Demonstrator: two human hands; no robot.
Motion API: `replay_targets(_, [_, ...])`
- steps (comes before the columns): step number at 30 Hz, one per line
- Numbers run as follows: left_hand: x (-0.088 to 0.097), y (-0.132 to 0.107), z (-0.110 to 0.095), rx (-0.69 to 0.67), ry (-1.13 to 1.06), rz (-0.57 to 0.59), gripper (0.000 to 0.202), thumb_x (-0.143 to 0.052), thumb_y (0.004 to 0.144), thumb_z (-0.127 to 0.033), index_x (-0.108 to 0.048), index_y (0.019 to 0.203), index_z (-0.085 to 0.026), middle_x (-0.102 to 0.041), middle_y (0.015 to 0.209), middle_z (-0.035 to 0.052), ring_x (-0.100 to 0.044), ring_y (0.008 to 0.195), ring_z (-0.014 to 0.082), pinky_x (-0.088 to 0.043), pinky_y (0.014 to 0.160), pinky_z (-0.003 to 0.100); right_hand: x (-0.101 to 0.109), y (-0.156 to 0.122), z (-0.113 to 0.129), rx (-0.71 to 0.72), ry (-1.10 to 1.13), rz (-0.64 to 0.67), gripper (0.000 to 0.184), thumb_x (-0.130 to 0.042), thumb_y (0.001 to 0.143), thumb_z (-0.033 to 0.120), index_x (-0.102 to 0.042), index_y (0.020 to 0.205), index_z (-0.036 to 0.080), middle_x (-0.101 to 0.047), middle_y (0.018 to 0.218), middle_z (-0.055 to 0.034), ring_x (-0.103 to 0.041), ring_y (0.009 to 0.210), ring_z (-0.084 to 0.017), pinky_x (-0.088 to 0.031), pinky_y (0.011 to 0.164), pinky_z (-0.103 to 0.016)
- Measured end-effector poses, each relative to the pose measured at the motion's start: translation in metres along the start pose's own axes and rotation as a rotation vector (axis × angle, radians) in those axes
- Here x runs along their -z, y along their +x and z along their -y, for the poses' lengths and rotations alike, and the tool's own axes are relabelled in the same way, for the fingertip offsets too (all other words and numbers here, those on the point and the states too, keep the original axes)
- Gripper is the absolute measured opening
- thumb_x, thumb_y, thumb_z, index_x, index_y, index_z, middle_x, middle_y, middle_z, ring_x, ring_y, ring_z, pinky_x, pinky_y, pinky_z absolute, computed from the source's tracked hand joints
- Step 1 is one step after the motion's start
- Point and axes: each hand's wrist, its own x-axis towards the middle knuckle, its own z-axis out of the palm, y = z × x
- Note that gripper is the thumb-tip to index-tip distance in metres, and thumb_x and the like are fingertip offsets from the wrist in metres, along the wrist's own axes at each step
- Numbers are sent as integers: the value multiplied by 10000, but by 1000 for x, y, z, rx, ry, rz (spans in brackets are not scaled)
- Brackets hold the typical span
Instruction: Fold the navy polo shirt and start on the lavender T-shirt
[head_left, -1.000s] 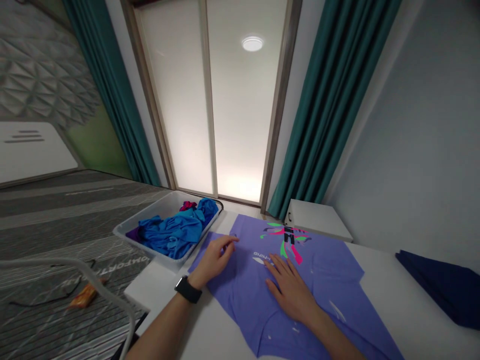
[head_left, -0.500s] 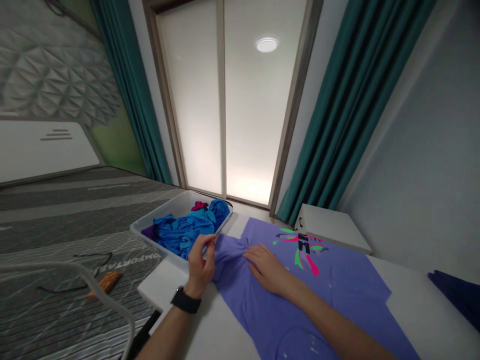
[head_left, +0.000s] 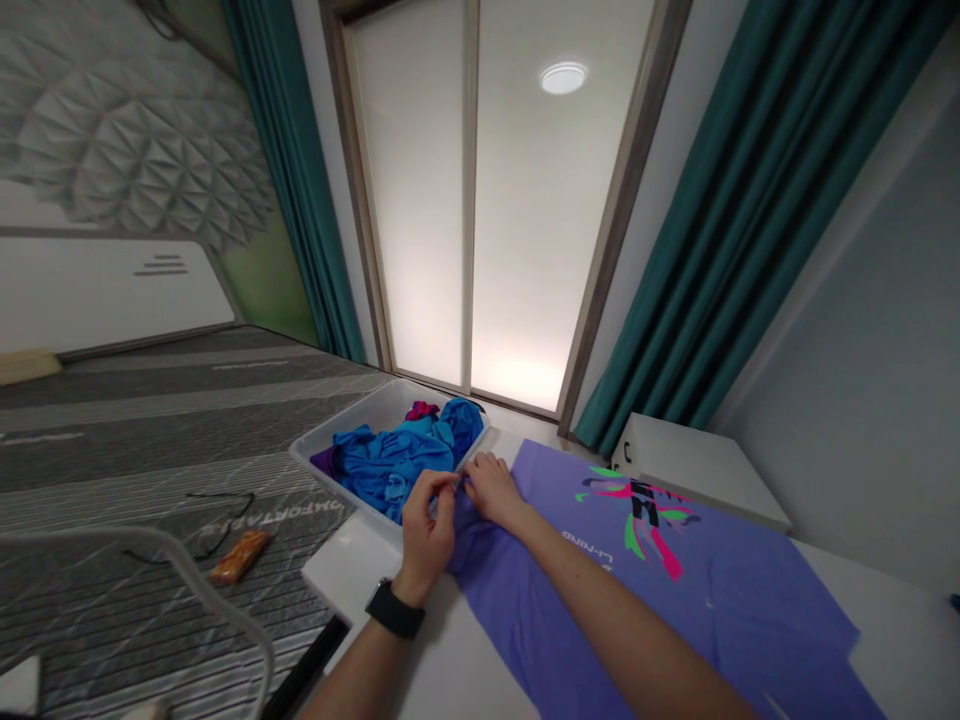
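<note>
A purple T-shirt [head_left: 675, 590] with a pink, green and black print lies spread on the white table [head_left: 352, 570]. My left hand [head_left: 427, 520], with a black watch on its wrist, pinches the shirt's left edge. My right hand [head_left: 491, 485] reaches across and grips the same edge right beside it, fingers closed on the cloth. Both hands sit close to the near wall of the plastic bin [head_left: 319, 450].
The clear bin holds crumpled blue clothes [head_left: 390, 465] with bits of magenta and purple. A grey mattress [head_left: 150, 420] lies to the left with an orange wrapper [head_left: 238, 557] and a black cord on it. A white box [head_left: 697, 465] stands behind the shirt.
My right hand slid left from the shirt's middle to its left edge and closed on it. The left hand went from flat to a pinch on that edge. The view shifted left.
</note>
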Motion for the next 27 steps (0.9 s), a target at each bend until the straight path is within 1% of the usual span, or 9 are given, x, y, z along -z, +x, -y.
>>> replay_targets(5, [-4, 2, -2, 24, 60, 103, 148, -442, 931, -204, -583, 974, -196, -591, 852, 25, -586, 786, 165, -481, 726, 297, 18, -12, -15, 19, 122, -4, 164, -520, 910, 186, -621, 1038, 205, -667, 1010, -50, -550, 1011, -204, -396, 884, -334])
replay_targets(9, [-12, -5, -2, -36, 203, 349, 364, -512, 871, -210, -518, 1235, -201, -578, 1117, 95, -563, 1046, 229, -479, 900, 389, 36, -44, -46, 8, 454, -80, 335, -509, 828, 94, -608, 1132, 195, -657, 1066, -40, -582, 945, -161, -428, 850, -289])
replay_targets(11, [-15, -10, -1, -70, 309, 469, 567, -590, 816, -223, -441, 1363, -201, -522, 1271, 129, -487, 1194, 277, -419, 1005, 450, 40, -60, -62, -10, 610, -109, 285, -515, 804, 116, -649, 1045, 189, -660, 1033, -41, -590, 939, -173, -436, 857, -306])
replay_targets(14, [-17, -17, 2, -53, 462, 587, 649, -618, 795, -240, -413, 1409, -190, -542, 1270, 137, -484, 1183, 313, -402, 997, 496, 38, -76, -79, -75, 699, -129, 176, -526, 788, 174, -670, 888, 186, -661, 912, -30, -592, 882, -189, -446, 825, -327])
replay_targets(17, [-16, -19, 6, -11, 550, 600, 536, -598, 829, -289, -491, 1344, -186, -579, 1189, 126, -511, 1118, 308, -415, 960, 491, 34, -83, -88, -128, 788, -144, 171, -529, 763, 204, -665, 863, 181, -651, 835, -17, -578, 790, -182, -449, 760, -320])
replay_targets(20, [-15, -17, 5, -19, 514, 590, 291, -594, 835, -323, -615, 1095, -193, -586, 1126, 109, -520, 1080, 286, -434, 932, 443, 32, -86, -88, -146, 889, -113, 173, -529, 746, 214, -657, 859, 183, -630, 760, 5, -568, 729, -168, -443, 711, -299])
replay_targets(23, [-16, -12, 2, 31, 432, 589, 101, -553, 840, -298, -563, 836, -197, -608, 909, 58, -564, 898, 236, -466, 806, 377, 33, -88, -84, -166, 947, -81, 182, -524, 741, 204, -651, 869, 187, -616, 720, 20, -576, 710, -158, -449, 698, -286])
replay_targets(25, [-16, -9, -1, 108, 371, 565, 95, -498, 855, -269, -509, 787, -204, -582, 765, 14, -561, 734, 191, -461, 694, 324, 33, -89, -81, -179, 969, -94, 173, -527, 747, 207, -645, 870, 187, -619, 721, 21, -588, 714, -158, -460, 706, -290])
replay_targets(27, [-16, -7, -1, 143, 308, 547, 82, -476, 865, -263, -513, 826, -201, -587, 748, 2, -563, 678, 172, -458, 653, 301, 32, -88, -79, -190, 1000, -113, 154, -530, 757, 218, -636, 864, 186, -627, 731, 18, -602, 722, -162, -473, 722, -302])
